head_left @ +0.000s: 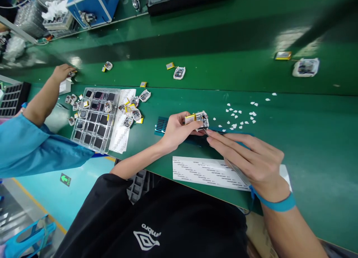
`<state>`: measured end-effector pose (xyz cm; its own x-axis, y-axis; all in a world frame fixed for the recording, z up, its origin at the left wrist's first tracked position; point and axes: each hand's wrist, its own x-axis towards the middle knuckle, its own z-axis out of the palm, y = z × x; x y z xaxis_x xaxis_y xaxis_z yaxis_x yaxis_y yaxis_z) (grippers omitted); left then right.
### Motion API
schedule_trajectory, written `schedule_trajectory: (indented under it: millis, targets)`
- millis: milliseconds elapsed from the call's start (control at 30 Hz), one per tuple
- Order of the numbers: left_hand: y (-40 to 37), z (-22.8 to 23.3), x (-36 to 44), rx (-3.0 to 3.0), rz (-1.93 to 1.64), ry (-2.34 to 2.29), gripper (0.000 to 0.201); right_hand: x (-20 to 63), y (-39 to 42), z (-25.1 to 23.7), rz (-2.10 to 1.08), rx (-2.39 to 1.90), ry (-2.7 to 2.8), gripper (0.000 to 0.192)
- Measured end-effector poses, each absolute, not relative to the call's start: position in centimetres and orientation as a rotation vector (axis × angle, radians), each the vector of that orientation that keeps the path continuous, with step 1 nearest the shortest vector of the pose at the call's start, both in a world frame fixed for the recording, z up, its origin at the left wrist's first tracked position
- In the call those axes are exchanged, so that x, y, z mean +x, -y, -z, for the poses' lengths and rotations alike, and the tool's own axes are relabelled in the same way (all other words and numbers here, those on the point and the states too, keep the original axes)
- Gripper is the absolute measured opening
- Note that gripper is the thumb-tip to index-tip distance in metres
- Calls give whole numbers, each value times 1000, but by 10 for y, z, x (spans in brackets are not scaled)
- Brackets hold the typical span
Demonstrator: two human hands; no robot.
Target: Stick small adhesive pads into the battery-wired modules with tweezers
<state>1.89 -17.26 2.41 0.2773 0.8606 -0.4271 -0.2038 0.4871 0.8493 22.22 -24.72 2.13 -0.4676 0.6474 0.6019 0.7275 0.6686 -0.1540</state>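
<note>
My left hand (176, 133) grips a small white watch housing (205, 118) with its electronics facing up, a yellow-and-silver battery (190, 118) beside it. Pinched in my right hand (251, 157) is a pair of metal tweezers (237, 173), partly hidden under the palm; the tip meets the housing's near edge. A blue strap (279, 204) circles my right wrist. Below both hands lies a white printed sheet (207, 171). Small white teardrop-shaped pieces (235, 111) are scattered beyond my right hand. Left of my left hand is a teal piece with dark slots (160, 125).
Opened housings with batteries (136, 114) cluster beside a clear compartment tray (91, 127). Another housing (179, 73) sits farther back, one more (306, 67) at right. At left a co-worker's hand (63, 72) touches a housing. A blue box (95, 6) stands at the back.
</note>
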Motion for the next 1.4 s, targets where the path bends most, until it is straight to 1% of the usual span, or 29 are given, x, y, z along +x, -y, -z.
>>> schedule_trajectory:
  millis: [67,233,333,433,533,767,1000,1300,1400]
  targets:
    - [173,-24,19,756,-819,-1041,51,222,247,-22,160,-1055,2254,61]
    - [174,-23,19,781,-844,-1030,52,217,243,-25,198,-995,2233,78]
    - [174,-21,19,807,-845,-1006,48,214,240,-26,216,-997,2203,84]
    - [175,-19,21,816,-866,-978,42,212,240,-28,200,-1020,2142,88]
    - [175,-17,22,841,-875,-986,46,212,241,-31,160,-1024,2118,90]
    - [175,-12,21,918,-847,-1003,43,210,240,-24,101,-1048,2061,96]
    - [172,-11,22,895,-860,-998,51,213,239,-21,176,-1048,2008,91]
    - [147,-1,10,984,-875,-1053,48,212,239,-23,228,-1033,2008,88]
    - [122,6,10,1125,-829,-1153,41,211,238,-23,235,-1017,1997,86]
